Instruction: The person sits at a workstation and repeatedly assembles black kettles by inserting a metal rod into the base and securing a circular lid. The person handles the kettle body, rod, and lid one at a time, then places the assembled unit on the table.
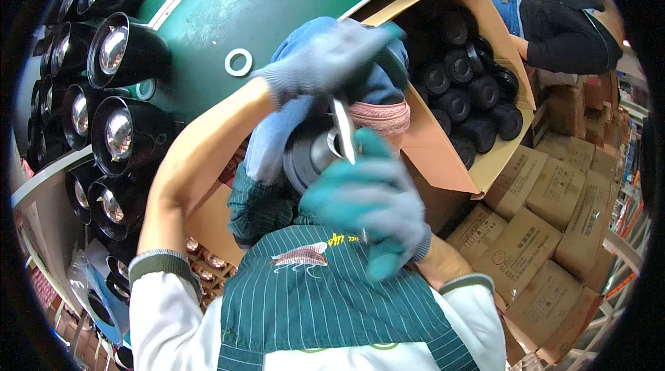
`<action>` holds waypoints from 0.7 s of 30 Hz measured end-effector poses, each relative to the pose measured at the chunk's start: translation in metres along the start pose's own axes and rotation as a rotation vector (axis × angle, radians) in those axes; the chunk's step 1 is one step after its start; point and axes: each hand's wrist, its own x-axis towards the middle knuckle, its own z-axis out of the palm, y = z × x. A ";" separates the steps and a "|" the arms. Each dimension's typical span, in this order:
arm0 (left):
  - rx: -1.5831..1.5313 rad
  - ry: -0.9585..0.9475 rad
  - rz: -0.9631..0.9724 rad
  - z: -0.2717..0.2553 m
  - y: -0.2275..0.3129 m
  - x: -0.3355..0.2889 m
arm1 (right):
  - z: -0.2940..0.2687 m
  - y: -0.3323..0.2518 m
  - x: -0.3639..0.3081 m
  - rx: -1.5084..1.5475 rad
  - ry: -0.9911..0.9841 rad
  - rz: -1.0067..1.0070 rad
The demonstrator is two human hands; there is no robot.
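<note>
The left hand (325, 59) is curled around the far end of a black lamp (312, 153), close to the body. The right hand (370, 194) holds the near end and pinches a thin silver piece (344, 132). Finished black lamps (118, 52) stand in rows on the left. A box of black parts (471, 94) on the right looks nearly full, so much seems left.

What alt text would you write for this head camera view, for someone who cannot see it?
Two gloved hands, left and right, hold a round black lamp housing and a thin metal strip close over a green striped apron. Finished black lamps line the green table on the left; a cardboard box of black parts is on the right.
</note>
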 end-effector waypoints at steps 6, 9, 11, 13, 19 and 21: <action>-0.686 0.197 -1.569 -0.124 -0.003 -0.076 | 0.017 -0.004 -0.065 -0.412 0.108 0.624; -0.248 0.212 -1.299 -0.116 0.017 -0.134 | 0.027 0.004 -0.056 -0.443 0.169 0.611; 0.148 0.252 -1.229 -0.116 0.029 -0.163 | 0.024 0.004 -0.053 -0.396 0.179 0.581; 0.423 0.179 -1.330 -0.108 0.035 -0.176 | 0.014 -0.009 -0.044 -0.375 0.170 0.540; 0.716 -0.034 -0.915 -0.126 0.075 -0.126 | -0.035 -0.009 -0.009 0.046 0.788 0.447; 0.429 0.060 -0.594 -0.139 0.106 -0.096 | -0.055 0.007 0.007 0.277 0.880 0.613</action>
